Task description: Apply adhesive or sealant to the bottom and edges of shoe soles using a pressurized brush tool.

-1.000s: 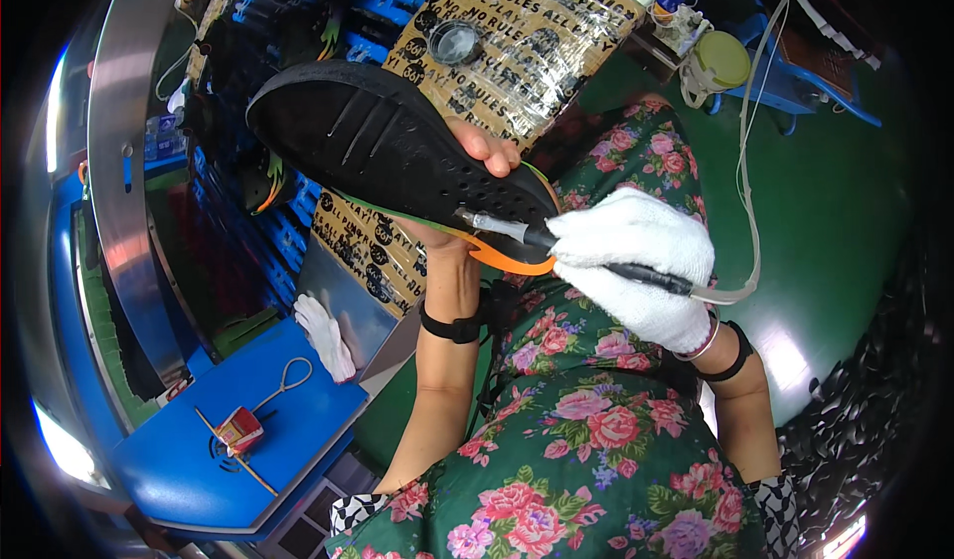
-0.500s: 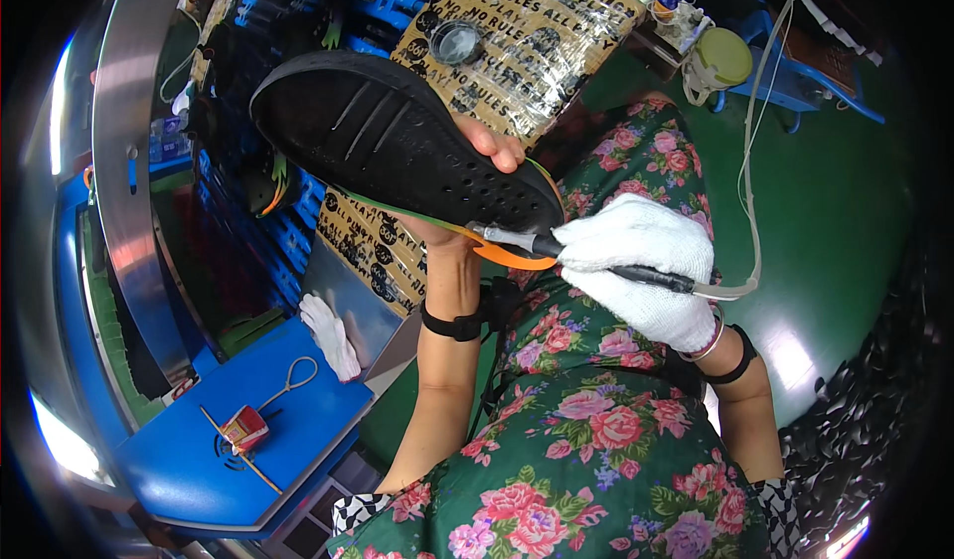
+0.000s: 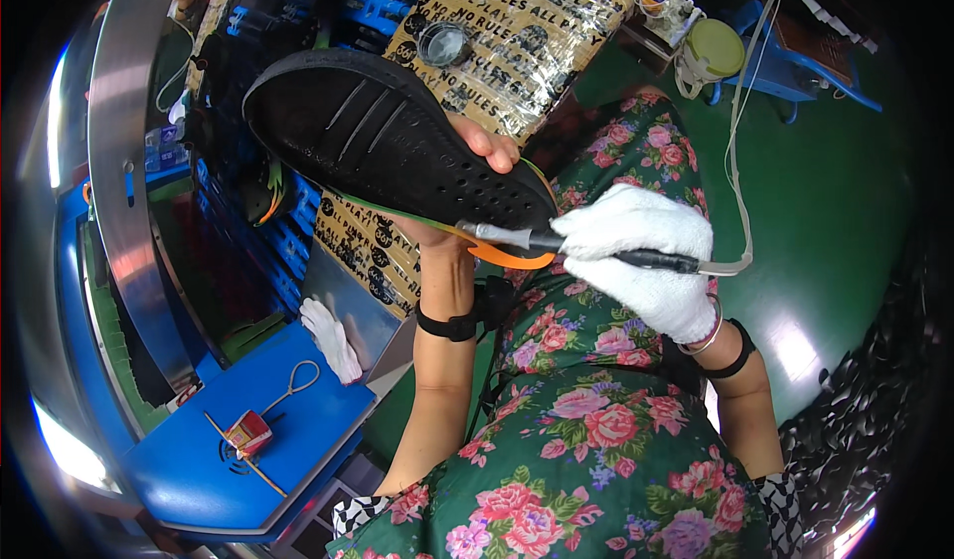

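Observation:
A large black shoe sole [image 3: 368,147] with small holes, slots and a green-to-orange edge is tilted in front of me. My bare left hand [image 3: 482,146] grips it, fingers over the far edge and the rest hidden beneath. My right hand [image 3: 636,256], in a white knitted glove, is closed around a black pen-like tool [image 3: 656,260] with a cable at its back end. The grey front [image 3: 497,234] of that tool lies against the sole's near edge, just above an orange strip [image 3: 507,257] curving along it.
Beyond the sole lies a taped, printed cardboard surface [image 3: 517,37] bearing a small round dish [image 3: 443,44]. A blue table [image 3: 298,440] at lower left carries a white glove [image 3: 330,340], a small red box [image 3: 248,433] and a wire loop. Black scraps [image 3: 855,440] cover the floor at right.
The sole and both hands have shifted slightly left in the picture. The tool's tip has moved a little up and left along the sole's near edge; both grips stay the same.

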The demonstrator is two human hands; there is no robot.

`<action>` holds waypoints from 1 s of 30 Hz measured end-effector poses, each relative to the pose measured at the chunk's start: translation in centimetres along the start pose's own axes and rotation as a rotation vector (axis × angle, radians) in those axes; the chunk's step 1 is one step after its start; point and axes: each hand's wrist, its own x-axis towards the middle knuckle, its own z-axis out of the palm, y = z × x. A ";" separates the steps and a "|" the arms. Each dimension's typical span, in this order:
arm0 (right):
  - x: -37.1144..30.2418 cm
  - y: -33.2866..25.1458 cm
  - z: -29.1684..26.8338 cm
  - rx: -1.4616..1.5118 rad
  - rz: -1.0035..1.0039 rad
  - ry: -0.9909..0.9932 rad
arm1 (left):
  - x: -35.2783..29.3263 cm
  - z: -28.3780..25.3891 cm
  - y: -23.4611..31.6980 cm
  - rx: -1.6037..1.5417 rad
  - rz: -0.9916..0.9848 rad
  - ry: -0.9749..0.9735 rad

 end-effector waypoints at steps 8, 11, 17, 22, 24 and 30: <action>-0.3 0.0 -0.3 -0.020 0.035 0.027 | 0.1 0.7 -0.3 0.012 0.019 0.023; -0.4 0.1 -0.4 -0.031 0.030 0.108 | 0.1 0.8 -0.2 0.000 0.030 0.032; -0.6 -0.6 -0.4 -0.127 0.015 -0.021 | 0.1 0.1 0.3 0.103 0.010 -0.069; -0.9 -0.5 -0.8 0.164 0.301 0.092 | 0.1 0.7 0.0 0.065 -0.004 0.025; -1.0 -0.5 -0.9 0.116 0.256 0.101 | 0.3 0.7 -0.1 -0.007 0.022 -0.004; -1.2 -0.8 -0.9 -0.118 0.065 0.044 | 0.4 0.3 0.1 0.165 -0.003 -0.088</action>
